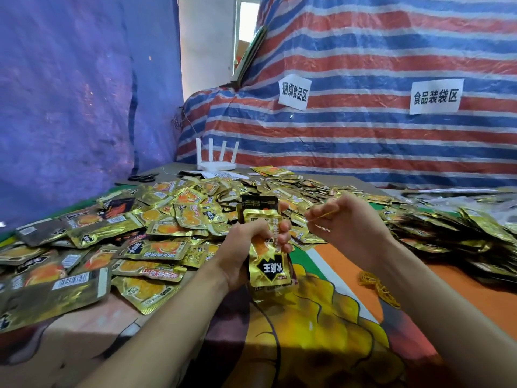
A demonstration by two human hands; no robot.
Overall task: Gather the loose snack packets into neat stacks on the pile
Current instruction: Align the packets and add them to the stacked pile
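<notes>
My left hand [246, 247] grips a small stack of gold snack packets [267, 267] upright above the table, fingers curled round its middle. My right hand [344, 219] is just to the right of the stack and pinches a yellow rubber band [321, 217], stretched out from its fingers. A large loose heap of gold packets [126, 228] spreads over the table's left and centre. More packets lie in bundled rows [453, 233] on the right.
A small heap of yellow rubber bands [376, 284] lies on the printed tablecloth near my right forearm. A white router [216, 161] and black scissors [144, 177] sit at the far edge. Striped tarpaulin with two paper signs hangs behind.
</notes>
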